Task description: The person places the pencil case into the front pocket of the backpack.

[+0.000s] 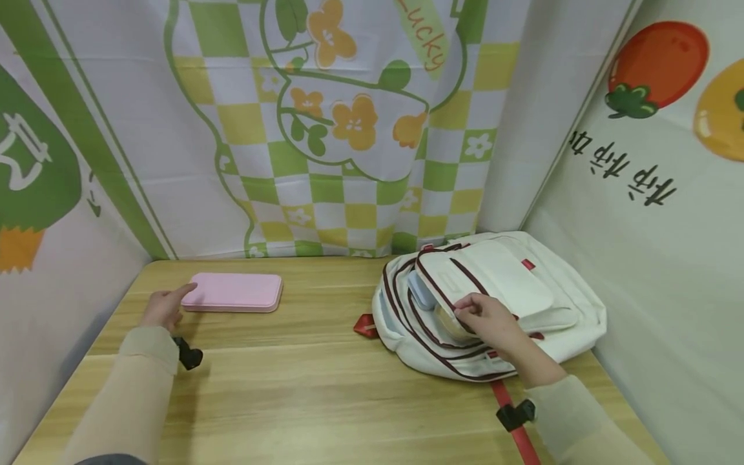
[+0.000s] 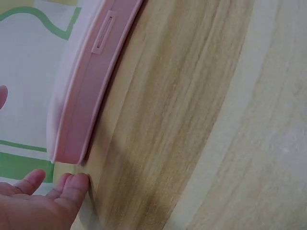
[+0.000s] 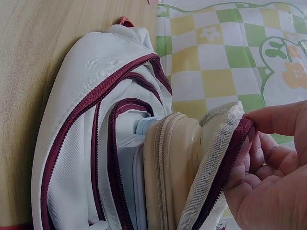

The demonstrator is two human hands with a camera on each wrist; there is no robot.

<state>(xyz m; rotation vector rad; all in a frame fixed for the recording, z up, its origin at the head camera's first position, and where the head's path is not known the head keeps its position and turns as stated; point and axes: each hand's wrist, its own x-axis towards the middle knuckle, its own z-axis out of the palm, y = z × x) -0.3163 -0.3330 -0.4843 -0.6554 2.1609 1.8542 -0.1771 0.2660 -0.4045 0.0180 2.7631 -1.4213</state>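
A pink case (image 1: 237,290) lies flat on the table at the left. My left hand (image 1: 164,306) is at its left end, fingers loosely extended and not curled round it. The left wrist view shows fingertips (image 2: 76,184) just short of the case's end. On the right lies a white backpack (image 1: 546,284) with dark red zippers, its front pocket unzipped. My right hand (image 1: 485,318) pinches the edge of the pocket flap (image 3: 225,158) between thumb and fingers, holding it away. Inside the pocket are a beige zippered case (image 3: 180,158) and a light blue object (image 1: 421,290), partly hidden.
The wooden table (image 1: 290,400) stretches between the pink case and the backpack. A red strap (image 1: 523,445) runs from the backpack toward the front edge. A patterned curtain (image 1: 343,213) hangs behind the table, and a printed cloth wall (image 1: 657,258) borders the right side.
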